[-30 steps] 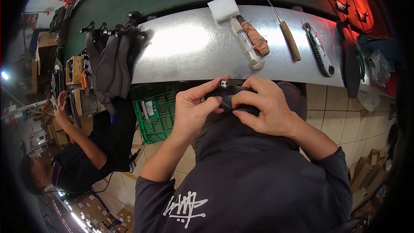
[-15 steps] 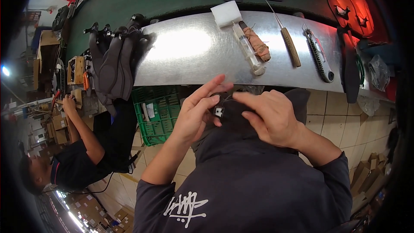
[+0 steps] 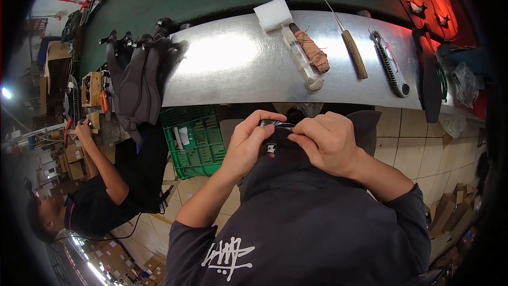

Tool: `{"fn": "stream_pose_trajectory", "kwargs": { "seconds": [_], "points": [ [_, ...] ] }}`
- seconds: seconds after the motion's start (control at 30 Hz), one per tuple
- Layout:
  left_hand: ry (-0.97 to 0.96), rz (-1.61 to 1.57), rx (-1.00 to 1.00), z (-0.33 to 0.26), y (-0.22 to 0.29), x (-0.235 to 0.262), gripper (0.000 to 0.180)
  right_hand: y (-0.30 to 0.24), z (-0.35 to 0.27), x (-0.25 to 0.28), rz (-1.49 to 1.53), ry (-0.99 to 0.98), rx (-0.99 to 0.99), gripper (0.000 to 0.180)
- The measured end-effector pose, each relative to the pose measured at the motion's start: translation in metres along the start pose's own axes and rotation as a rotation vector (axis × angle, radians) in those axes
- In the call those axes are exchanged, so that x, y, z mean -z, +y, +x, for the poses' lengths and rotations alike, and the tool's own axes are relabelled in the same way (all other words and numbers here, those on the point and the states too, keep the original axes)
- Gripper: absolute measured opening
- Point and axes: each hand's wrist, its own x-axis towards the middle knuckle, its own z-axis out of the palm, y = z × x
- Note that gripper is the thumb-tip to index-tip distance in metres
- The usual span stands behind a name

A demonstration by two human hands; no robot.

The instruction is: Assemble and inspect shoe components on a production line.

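In front of my torso, beyond the table's near edge, both hands work on a dark fabric piece with a shiny black fitting (image 3: pixel 271 149) that has a small white patch. My left hand (image 3: pixel 244 145) is closed around its left side, thumb and forefinger pinching the upper rim. From the right, my right hand (image 3: pixel 329 142) pinches the edge of the same piece between thumb and forefinger. The dark piece blends with my dark clothing, so its full outline cannot be made out.
A metal table (image 3: pixel 211 79) holds a white block (image 3: pixel 273 15), a syringe (image 3: pixel 301 58), a tape-wrapped tool (image 3: pixel 312 50), a wooden-handled awl (image 3: pixel 354 55) and a utility knife (image 3: pixel 391 66). Dark padded pieces (image 3: pixel 138 79) hang at left. A green crate (image 3: pixel 198 151) stands below; a co-worker (image 3: pixel 95 196) is at left.
My right thumb and forefinger have come together on the piece's edge. The raised fingers of my left hand have curled down around the piece. My view has shifted slightly.
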Motion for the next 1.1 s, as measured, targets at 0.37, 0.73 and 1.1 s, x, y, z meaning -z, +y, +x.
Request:
{"fn": "stream_pose_trajectory", "kwargs": {
  "seconds": [0.37,0.73,1.1],
  "points": [
    [0.009,-0.021,0.026,0.002,-0.016,0.008,0.018,0.004,-0.013,-0.015,0.114,-0.019,-0.132,0.018],
    [0.056,0.3,-0.333,-0.015,-0.002,-0.002,0.013,-0.005,0.006,0.015,0.676,-0.211,-0.547,0.014],
    [0.064,-0.59,-0.53,-0.021,0.013,0.051,0.024,0.06,0.074,0.078,0.344,0.519,-0.268,0.02]
  ]
}}
